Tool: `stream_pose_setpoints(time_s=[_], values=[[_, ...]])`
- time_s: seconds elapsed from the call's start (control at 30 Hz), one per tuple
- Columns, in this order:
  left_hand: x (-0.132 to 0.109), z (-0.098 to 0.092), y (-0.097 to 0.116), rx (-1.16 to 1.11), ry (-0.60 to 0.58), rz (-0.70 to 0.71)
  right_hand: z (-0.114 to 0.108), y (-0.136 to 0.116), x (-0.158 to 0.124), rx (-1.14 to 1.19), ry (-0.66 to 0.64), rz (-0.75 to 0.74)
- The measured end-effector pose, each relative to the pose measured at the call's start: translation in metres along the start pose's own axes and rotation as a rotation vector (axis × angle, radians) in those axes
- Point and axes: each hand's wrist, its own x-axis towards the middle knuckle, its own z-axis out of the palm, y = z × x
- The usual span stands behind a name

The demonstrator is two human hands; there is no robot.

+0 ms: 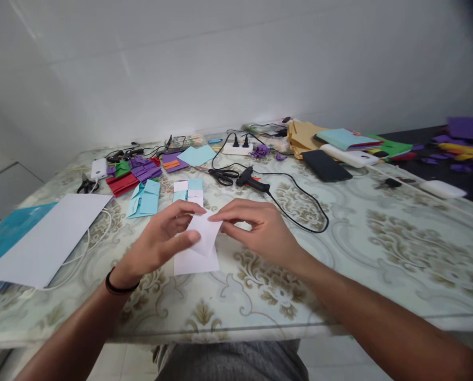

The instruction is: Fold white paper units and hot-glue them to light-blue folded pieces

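Observation:
Between my two hands is a small piece of white paper [205, 230], raised and tilted above the table. My left hand [162, 238] grips its left side, thumb in front and fingers behind. At its upper right corner, my right hand [256, 225] pinches the paper between thumb and fingertips. Under it a white paper sheet [196, 263] lies flat on the patterned tablecloth. Just beyond my hands are folded blue and white paper pieces [188, 189], with a folded light blue paper piece [144, 199] to their left.
Behind my hands lie black scissors [223, 176] and a glue gun [252, 180], its cord looping right. A power strip [238, 148] sits near the wall. White sheets [53, 238] are stacked at left. A black phone [326, 165] and coloured paper [349, 138] are at right.

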Motion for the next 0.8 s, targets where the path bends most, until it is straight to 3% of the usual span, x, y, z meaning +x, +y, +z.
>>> stream_pose_setpoints(time_s=[0.13, 0.23, 0.5, 0.8], values=[[0.0017, 0.003, -0.0008, 0.466, -0.002, 0.26, -0.0006, 0.0037, 0.0008, 0.0, 0.051, 0.07], [0.0026, 0.0055, -0.0016, 0.637, 0.027, 0.387, -0.001, 0.0052, 0.0014, 0.029, 0.087, 0.128], [0.0036, 0.0056, -0.0028, 0.695, 0.271, 0.454, -0.0013, 0.0022, 0.0012, 0.182, 0.071, 0.191], [0.0, 0.0082, -0.0033, 0.758, 0.203, 0.584, 0.0014, 0.0092, 0.0068, 0.667, 0.048, 0.587]])
